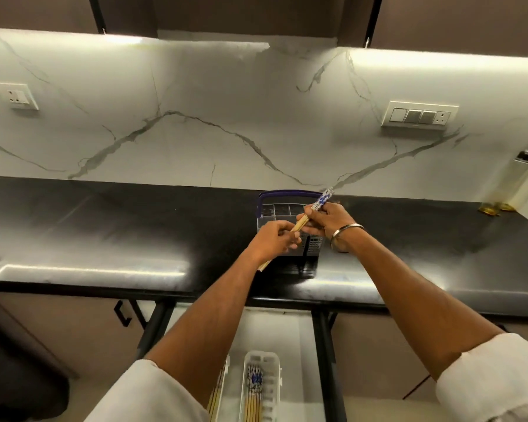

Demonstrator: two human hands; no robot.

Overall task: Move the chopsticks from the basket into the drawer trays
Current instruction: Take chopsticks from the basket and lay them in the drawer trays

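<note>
A grey cutlery basket with a blue rim stands on the black counter near the wall. Above it both hands hold wooden chopsticks with blue-and-white patterned tops, slanted up to the right. My right hand grips them near the patterned end. My left hand is closed round the plain wooden part, whose tips stick out below the wrist. Down in the open drawer lie two white trays: the right tray holds several patterned chopsticks, and the left tray, partly hidden by my left arm, holds plain ones.
Two oil bottles stand at the counter's far right against the marble wall. A socket and a switch plate are on the wall. Black drawer rails flank the open drawer below the counter edge.
</note>
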